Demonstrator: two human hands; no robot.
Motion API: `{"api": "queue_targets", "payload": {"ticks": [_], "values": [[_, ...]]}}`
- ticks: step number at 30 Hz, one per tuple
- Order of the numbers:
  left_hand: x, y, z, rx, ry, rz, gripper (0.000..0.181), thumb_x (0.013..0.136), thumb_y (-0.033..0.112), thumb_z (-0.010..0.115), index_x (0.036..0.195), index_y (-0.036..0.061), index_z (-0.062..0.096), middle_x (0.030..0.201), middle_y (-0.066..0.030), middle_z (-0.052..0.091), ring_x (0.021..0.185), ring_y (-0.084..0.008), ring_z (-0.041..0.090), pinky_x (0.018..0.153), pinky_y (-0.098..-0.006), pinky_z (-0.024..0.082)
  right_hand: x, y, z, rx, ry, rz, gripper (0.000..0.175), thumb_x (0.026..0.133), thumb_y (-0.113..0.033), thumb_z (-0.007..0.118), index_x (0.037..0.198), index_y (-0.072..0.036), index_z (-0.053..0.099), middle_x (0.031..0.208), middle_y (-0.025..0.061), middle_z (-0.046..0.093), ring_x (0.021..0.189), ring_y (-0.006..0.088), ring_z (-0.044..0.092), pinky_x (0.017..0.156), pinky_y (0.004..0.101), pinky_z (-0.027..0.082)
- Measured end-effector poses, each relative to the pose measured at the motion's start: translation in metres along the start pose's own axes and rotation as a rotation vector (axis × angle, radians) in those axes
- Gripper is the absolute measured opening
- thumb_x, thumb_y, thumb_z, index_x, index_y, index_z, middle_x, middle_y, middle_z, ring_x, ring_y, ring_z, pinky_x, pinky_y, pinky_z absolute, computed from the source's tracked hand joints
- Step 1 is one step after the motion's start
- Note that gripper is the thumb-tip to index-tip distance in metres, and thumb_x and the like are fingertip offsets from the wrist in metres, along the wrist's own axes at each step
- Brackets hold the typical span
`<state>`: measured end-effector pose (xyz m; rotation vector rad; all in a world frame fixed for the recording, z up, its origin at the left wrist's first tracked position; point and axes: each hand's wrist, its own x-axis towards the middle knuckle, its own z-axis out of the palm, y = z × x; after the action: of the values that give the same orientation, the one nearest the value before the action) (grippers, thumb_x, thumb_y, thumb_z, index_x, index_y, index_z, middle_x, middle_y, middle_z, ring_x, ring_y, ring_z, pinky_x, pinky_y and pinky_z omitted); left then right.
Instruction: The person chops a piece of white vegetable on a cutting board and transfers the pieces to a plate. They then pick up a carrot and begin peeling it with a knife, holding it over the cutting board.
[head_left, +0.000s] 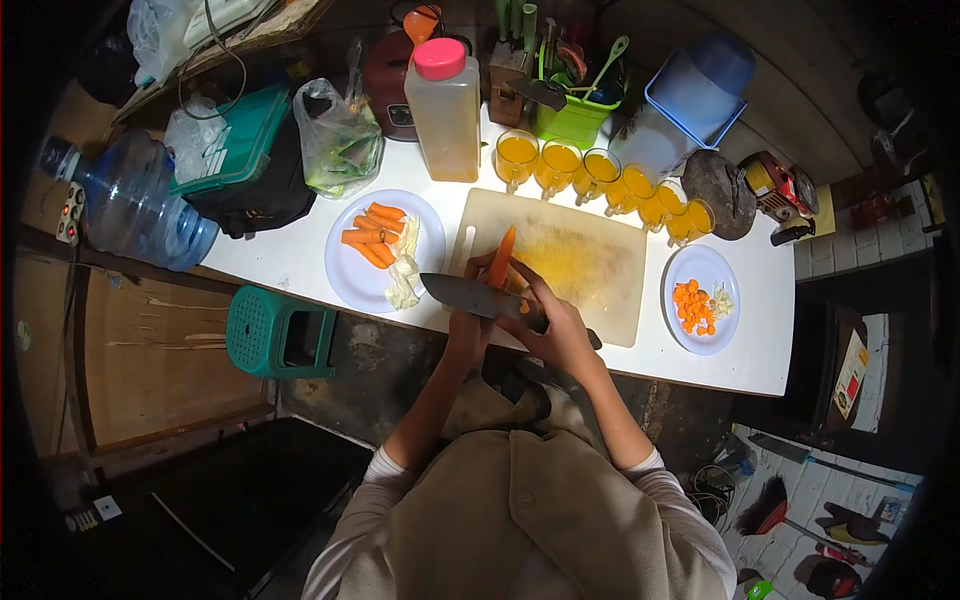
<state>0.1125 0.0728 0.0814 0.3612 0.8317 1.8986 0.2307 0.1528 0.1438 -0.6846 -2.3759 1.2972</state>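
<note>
My right hand grips the dark handle of a broad kitchen knife, whose blade points left. Behind the blade, an orange carrot stands tip up in my left hand; the blade hides part of that hand. Both hands are over the near left edge of a stained cutting board. To the left, a pale plate bears several carrot pieces and cabbage leaves. On the right, another plate holds chopped carrot and a small pale chopped heap.
Behind the board runs a row of glass mugs with orange drink. A pink-capped jug, a green utensil basket and a bag of vegetables line the back. A green stool stands left below the white table.
</note>
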Motion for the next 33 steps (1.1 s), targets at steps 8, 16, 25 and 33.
{"api": "queue_targets", "payload": {"ticks": [8, 16, 25, 33], "values": [[-0.005, 0.007, 0.013, 0.037, 0.054, 0.033, 0.033, 0.094, 0.017, 0.035, 0.126, 0.0079, 0.036, 0.107, -0.0028, 0.051, 0.089, -0.0095, 0.053, 0.075, -0.0233, 0.046, -0.003, 0.000, 0.009, -0.018, 0.054, -0.050, 0.071, 0.072, -0.017, 0.072, 0.134, -0.012, 0.038, 0.093, 0.0140, 0.057, 0.076, 0.0249, 0.052, 0.070, 0.0306, 0.046], [-0.012, -0.002, 0.005, -0.013, 0.214, -0.031, 0.033, 0.096, 0.020, 0.031, 0.126, 0.0075, 0.037, 0.092, -0.0004, 0.048, 0.082, -0.0106, 0.049, 0.074, -0.0238, 0.044, -0.003, 0.007, 0.034, -0.070, 0.246, -0.154, 0.068, 0.072, -0.015, 0.073, 0.132, -0.007, 0.041, 0.089, 0.0132, 0.060, 0.064, 0.0226, 0.054, 0.063, 0.0278, 0.046], [-0.012, 0.004, 0.011, 0.010, 0.215, -0.014, 0.037, 0.097, 0.024, 0.028, 0.127, 0.0050, 0.038, 0.100, -0.0017, 0.050, 0.090, -0.0100, 0.049, 0.078, -0.0234, 0.043, 0.000, -0.005, 0.046, -0.026, 0.348, -0.089, 0.058, 0.073, -0.013, 0.071, 0.125, -0.004, 0.048, 0.091, 0.0124, 0.060, 0.068, 0.0205, 0.056, 0.063, 0.0259, 0.046], [-0.010, 0.004, 0.008, -0.078, 0.155, 0.032, 0.035, 0.097, 0.024, 0.030, 0.126, 0.0053, 0.040, 0.095, -0.0012, 0.051, 0.086, -0.0089, 0.050, 0.078, -0.0236, 0.043, 0.009, -0.007, 0.045, 0.022, 0.369, -0.064, 0.051, 0.074, -0.013, 0.070, 0.122, -0.005, 0.052, 0.091, 0.0111, 0.060, 0.075, 0.0206, 0.057, 0.069, 0.0262, 0.045]]}}
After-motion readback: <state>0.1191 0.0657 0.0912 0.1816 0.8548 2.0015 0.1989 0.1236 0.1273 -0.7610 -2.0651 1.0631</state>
